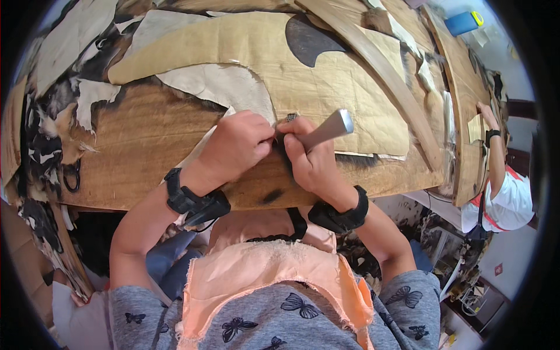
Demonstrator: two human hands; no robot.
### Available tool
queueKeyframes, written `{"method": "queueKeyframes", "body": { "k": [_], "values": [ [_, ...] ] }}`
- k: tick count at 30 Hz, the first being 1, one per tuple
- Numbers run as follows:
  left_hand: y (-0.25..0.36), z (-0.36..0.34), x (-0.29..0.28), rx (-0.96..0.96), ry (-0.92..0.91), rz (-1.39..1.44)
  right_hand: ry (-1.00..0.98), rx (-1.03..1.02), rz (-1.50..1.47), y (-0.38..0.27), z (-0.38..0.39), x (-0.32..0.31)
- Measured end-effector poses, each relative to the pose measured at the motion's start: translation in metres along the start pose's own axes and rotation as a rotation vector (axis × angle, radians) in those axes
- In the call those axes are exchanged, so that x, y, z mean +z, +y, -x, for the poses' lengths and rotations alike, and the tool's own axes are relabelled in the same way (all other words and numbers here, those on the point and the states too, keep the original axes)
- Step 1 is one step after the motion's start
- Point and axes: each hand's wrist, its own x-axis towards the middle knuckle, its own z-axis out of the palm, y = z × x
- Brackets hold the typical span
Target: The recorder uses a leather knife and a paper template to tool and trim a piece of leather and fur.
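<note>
At the near edge of the yellow paper pattern [344,99], my two hands almost meet. My left hand [236,143] is closed in a pinch on the edge of a pale hide [224,84], which lies partly under the pattern. My right hand [312,157] is wrapped round a thick grey tool handle [326,131] with a shiny metal end, tilted up to the right. The tool's working end is hidden behind my fingers, so its kind does not show. Dark fur pokes out beneath the pattern beside my right hand.
A long wooden strip [379,76] and a dark curved template [309,41] rest on the pattern. Fur scraps [49,146] crowd the left of the wooden table [146,151]. At the right, another person's arm [496,151] reaches over a second board; a blue container [461,23] stands beyond.
</note>
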Motion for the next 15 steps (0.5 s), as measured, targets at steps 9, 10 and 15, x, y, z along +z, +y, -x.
{"method": "queueKeyframes", "body": {
  "k": [9,10,15],
  "values": [
    [0.003,-0.006,-0.006,-0.281,0.088,0.192,-0.15,0.006,0.076,-0.005,-0.024,-0.006],
    [0.002,-0.005,-0.007,-0.277,0.052,0.15,-0.138,-0.071,0.099,-0.004,-0.026,-0.005],
    [0.004,-0.006,-0.013,-0.366,0.053,0.27,-0.134,-0.101,0.141,-0.001,-0.036,-0.003]
  ]
}}
